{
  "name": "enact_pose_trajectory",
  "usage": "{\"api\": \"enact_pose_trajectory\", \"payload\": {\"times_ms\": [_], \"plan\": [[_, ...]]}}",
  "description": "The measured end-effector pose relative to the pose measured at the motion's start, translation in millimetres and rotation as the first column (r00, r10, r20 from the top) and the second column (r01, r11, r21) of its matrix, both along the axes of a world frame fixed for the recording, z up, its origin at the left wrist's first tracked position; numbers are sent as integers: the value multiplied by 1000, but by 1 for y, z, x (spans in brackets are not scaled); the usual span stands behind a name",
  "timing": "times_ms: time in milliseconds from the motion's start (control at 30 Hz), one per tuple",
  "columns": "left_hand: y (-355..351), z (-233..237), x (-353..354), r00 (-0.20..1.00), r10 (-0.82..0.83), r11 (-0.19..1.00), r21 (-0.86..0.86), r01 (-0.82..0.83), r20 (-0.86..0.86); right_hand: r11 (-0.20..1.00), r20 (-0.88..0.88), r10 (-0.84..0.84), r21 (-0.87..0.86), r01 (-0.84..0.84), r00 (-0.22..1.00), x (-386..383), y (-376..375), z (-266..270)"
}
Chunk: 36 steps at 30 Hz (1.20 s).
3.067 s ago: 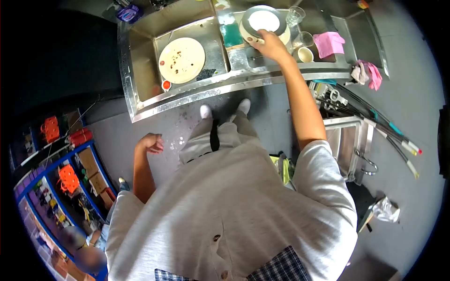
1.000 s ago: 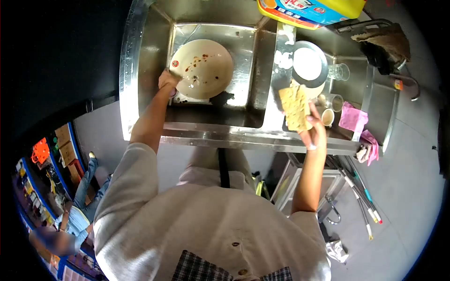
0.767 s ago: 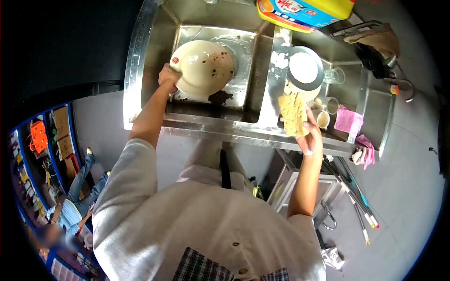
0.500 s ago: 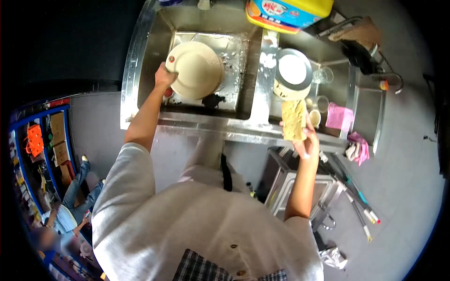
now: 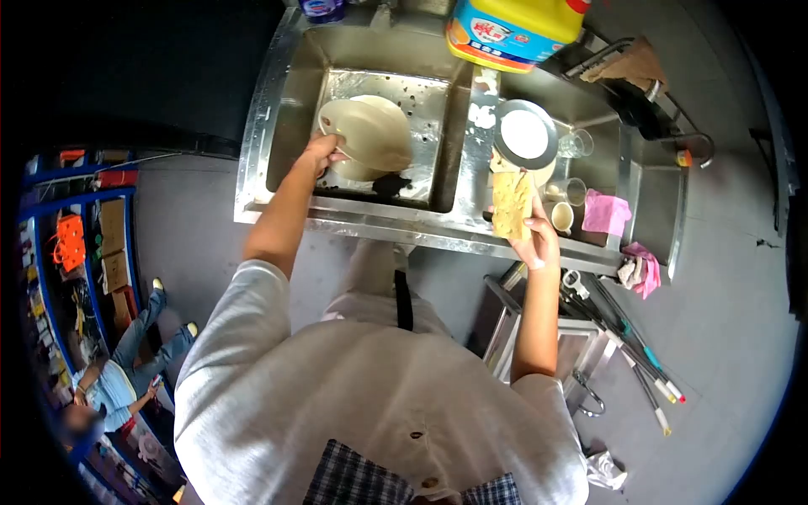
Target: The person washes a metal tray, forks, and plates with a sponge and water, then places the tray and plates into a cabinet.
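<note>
My left hand grips the left edge of a beige plate, held tilted in the left basin. Under it shows part of another pale plate. A dark, ragged patch lies by the basin's front wall. In my right hand is a yellow sponge, raised over the front of the right basin. Just beyond the sponge, a grey-rimmed dish with a white centre rests on a beige plate. Clear glasses and a pale cup stand to its right.
A yellow detergent jug and a purple bottle stand behind the basins. A pink cloth lies at the right, with another hanging over the front edge. Poles lie on the floor. A person sits by the shelves at left.
The beige plate has tipped in my left hand, exposing the plate under it. My right hand and the sponge have shifted slightly left. The view has moved a little.
</note>
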<state>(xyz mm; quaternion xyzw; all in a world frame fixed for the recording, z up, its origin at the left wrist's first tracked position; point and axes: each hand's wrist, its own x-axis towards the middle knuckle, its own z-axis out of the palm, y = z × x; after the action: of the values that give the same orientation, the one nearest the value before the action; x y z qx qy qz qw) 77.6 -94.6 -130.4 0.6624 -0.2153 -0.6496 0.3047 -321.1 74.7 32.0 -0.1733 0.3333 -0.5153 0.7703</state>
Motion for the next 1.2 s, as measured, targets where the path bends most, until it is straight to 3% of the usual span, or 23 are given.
{"api": "enact_pose_trajectory", "payload": {"times_ms": [100, 200, 233, 300, 333, 367, 433, 467, 567, 633, 700, 800, 900, 933, 967, 1000, 1033, 1067, 1167, 1200], "plan": [[12, 8, -1, 997, 38, 999, -36, -41, -67, 994, -24, 81, -69, -82, 996, 26, -33, -11], [24, -6, 20, 964, 4, 990, -132, -41, -266, 989, -203, 139, -20, -146, 969, 65, -73, -16], [25, -4, 25, 947, -18, 985, -170, -39, -321, 980, -367, 156, -59, -190, 917, 77, -89, -28], [38, 41, 16, 921, 41, 981, -159, -110, -387, 954, -723, -3, -209, -214, 691, 110, -121, -52], [45, 55, 12, 915, 72, 978, -154, -144, -397, 943, -865, -18, -181, -279, 502, 126, -137, -67], [48, 67, 7, 908, 96, 972, -158, -174, -408, 931, -957, -52, -150, -332, 285, 141, -156, -74], [56, 84, 1, 872, 60, 963, -201, -179, -487, 898, -973, -217, -167, -406, -79, 178, -179, -60], [56, 83, -1, 857, 53, 962, -205, -181, -513, 865, -933, -353, -299, -403, -66, 194, -192, -70], [54, 92, -7, 838, 43, 966, -192, -174, -544, 814, -879, -461, -366, -451, -119, 233, -196, -64], [51, 96, -7, 842, 24, 966, -203, -157, -539, 690, -873, -484, -422, -588, 60, 247, -175, -45], [48, 94, -2, 816, 29, 964, -201, -176, -577, 505, -866, -484, -392, -769, 124, 239, -148, -33], [45, 88, 9, 749, 34, 957, -195, -216, -661, 401, -844, -533, -304, -864, 50, 181, -122, -34], [49, 91, 3, 816, -22, 959, -244, -147, -578, 667, -863, -501, -340, -663, -62, 166, -164, -63], [46, 96, -5, 858, 38, 961, -217, -172, -512, 632, -826, -559, -481, -607, 72, 182, -174, -76], [43, 106, -16, 893, 93, 961, -196, -197, -441, 688, -835, -525, -530, -496, 164, 206, -177, -83], [40, 112, -21, 922, 142, 961, -174, -216, -359, 598, -852, -508, -458, -658, 131, 219, -166, -71], [40, 111, -19, 904, 154, 951, -188, -245, -399, 494, -868, -488, -361, -791, 92, 226, -141, -49], [43, 105, -18, 883, 162, 943, -195, -270, -440, 504, -899, -405, -372, -779, 167, 218, -115, -28], [38, 92, -23, 868, 196, 930, -194, -312, -456, 523, -868, -492, -231, -821, -69, 155, -115, -49], [42, 95, -28, 870, 212, 924, -198, -326, -445, 610, -850, -476, -135, -781, -226, 148, -136, -52]]}}
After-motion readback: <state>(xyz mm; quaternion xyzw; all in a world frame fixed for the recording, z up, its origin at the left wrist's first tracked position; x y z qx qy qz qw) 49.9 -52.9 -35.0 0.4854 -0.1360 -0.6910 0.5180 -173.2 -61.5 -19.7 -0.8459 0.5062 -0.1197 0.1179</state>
